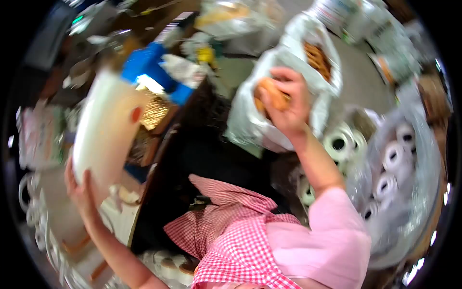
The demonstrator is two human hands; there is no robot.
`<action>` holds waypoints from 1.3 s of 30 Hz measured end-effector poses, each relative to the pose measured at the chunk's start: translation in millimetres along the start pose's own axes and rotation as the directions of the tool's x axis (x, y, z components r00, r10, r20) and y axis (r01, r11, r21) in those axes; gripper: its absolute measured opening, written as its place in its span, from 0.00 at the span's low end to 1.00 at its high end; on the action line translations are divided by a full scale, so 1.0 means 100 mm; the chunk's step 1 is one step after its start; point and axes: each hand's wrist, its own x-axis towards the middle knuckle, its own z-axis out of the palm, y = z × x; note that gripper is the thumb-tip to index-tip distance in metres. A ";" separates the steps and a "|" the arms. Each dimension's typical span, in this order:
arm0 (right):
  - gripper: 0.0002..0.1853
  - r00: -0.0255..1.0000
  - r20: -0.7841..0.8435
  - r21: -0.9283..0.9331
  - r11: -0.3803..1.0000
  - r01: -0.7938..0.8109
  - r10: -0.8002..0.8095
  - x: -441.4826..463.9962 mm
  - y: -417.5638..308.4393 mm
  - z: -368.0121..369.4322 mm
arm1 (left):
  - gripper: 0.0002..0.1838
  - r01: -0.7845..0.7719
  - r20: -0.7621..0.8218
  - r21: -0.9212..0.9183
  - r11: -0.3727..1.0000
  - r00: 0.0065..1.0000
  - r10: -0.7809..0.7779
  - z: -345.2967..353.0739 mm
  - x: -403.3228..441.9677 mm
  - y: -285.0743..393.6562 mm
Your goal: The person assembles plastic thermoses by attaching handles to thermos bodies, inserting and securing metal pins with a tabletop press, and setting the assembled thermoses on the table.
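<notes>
My left hand (81, 190) is at the lower end of a long white container (103, 125), fingers and thumb against its side. The container is tilted, smeared by motion, and carries a red-orange round mark. My right hand (291, 103) is closed around orange-brown rounded pieces (273, 94), whose exact kind I cannot make out. That hand is over the mouth of a white plastic bag (248, 115). Beside it, a second white bag (293, 31) stands open, holding a heap of brown pieces (316, 60).
A clear plastic bag of white rolls (363, 231) stands on the right, with more white rolls (338, 143) beside it. Left of centre, a blue object (149, 65) and crinkled gold foil (155, 113) lie on a cluttered table. Filled bags (236, 19) are at the back.
</notes>
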 end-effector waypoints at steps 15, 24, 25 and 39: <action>0.09 -0.067 0.983 -0.044 -0.130 -0.990 0.173 -1.43 -1.89 0.89 | 0.42 0.160 -0.134 0.140 0.977 0.981 -0.142 0.43 -0.16 0.75; 0.36 -0.179 0.981 -0.192 -0.246 -0.950 -0.077 -1.27 -1.68 0.47 | 0.38 -0.003 -0.152 0.060 0.998 0.988 0.012 0.64 -0.10 0.66; 0.33 -0.246 0.969 -0.240 -0.310 -0.920 -0.021 -1.06 -1.60 0.39 | 0.36 -0.041 -0.136 -0.007 0.999 0.990 0.039 0.67 -0.07 0.76; 0.16 0.267 0.947 0.248 0.936 -0.250 -0.180 1.84 -2.55 2.33 | 0.43 0.094 -0.165 0.222 0.970 0.985 -0.057 0.16 -0.22 0.72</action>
